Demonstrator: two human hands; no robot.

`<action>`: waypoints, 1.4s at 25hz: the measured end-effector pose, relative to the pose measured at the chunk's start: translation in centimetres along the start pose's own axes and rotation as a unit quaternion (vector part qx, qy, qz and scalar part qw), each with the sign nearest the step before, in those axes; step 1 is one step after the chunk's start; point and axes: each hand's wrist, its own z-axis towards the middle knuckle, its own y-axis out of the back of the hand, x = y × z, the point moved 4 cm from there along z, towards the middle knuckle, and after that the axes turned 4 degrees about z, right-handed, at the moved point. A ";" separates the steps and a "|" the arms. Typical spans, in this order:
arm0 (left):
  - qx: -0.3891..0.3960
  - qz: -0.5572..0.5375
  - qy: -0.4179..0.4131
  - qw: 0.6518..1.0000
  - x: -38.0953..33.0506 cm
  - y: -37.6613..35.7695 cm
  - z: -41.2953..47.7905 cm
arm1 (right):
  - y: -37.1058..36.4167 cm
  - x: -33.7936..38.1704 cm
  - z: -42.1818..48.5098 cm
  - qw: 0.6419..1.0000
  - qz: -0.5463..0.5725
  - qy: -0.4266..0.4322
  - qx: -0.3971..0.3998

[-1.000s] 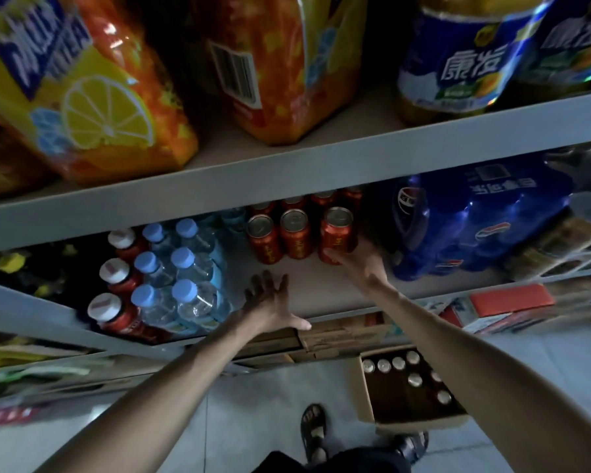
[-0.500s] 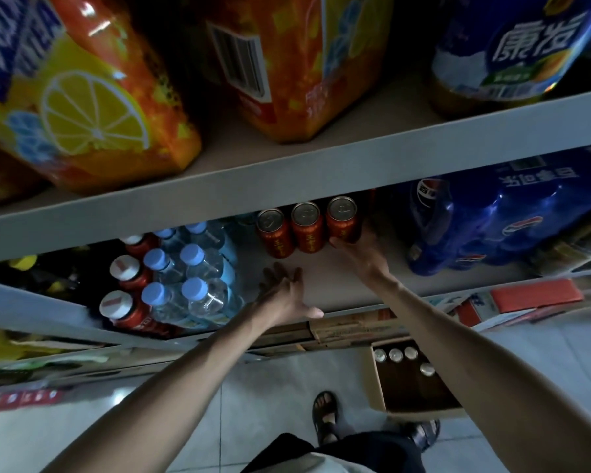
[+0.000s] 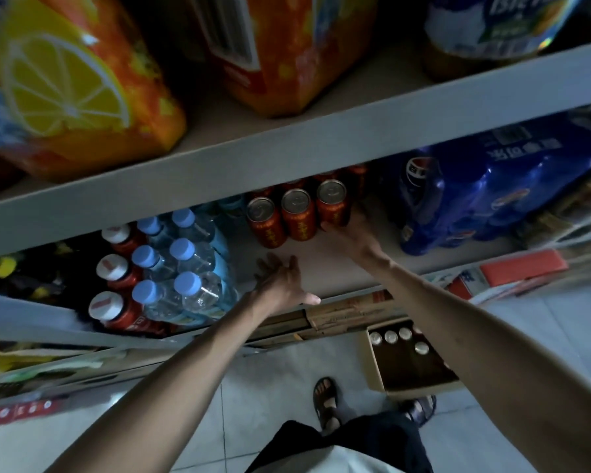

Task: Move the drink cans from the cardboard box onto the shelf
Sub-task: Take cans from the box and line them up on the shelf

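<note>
Three red drink cans stand in a front row on the middle shelf, with more behind them. My right hand wraps the base of the rightmost red can, fingers reaching around its right side. The other two front cans touch it on the left. My left hand lies open, palm down, on the bare shelf near its front edge, holding nothing. The cardboard box sits on the floor below right, with several silver can tops along its far side; my right forearm hides part of it.
Blue-capped water bottles and red cola bottles fill the shelf's left. A blue shrink-wrapped soda pack stands to the right. The upper shelf edge overhangs the cans. Flattened cardboard lies underneath. My sandalled foot stands beside the box.
My right hand has gone deeper under the upper shelf with the rightmost can, and the front row now stands further back. My left hand has stayed resting on the shelf.
</note>
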 end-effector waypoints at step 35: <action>0.124 -0.313 0.141 0.931 -21.8 -59.6 37.0 | 6.6 -77.6 -13.0 0.867 -0.454 -0.207 0.003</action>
